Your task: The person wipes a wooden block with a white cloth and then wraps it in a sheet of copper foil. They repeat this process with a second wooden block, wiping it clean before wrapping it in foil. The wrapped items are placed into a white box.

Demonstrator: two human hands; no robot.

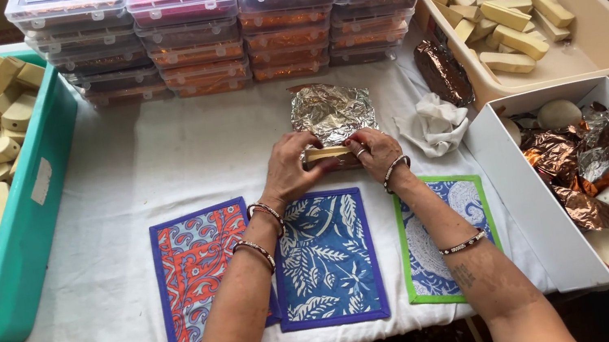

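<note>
My left hand [289,167] and my right hand [376,152] grip the two ends of a pale wooden block [328,154] over the white tablecloth. The block lies along the near edge of a crinkled sheet of silver foil [331,111], which spreads out behind it. Both wrists wear beaded bracelets. Just below my hands lies a blue leaf-patterned cloth mat [327,262].
A teal bin [30,233] of wooden blocks stands at the left, a beige tray [602,30] of blocks at the back right. A white box [528,199] of foil-wrapped pieces sits at the right. Stacked clear lidded boxes [230,18] line the back. A red-orange mat [198,271], a green-edged mat [430,257], a crumpled white cloth [435,124].
</note>
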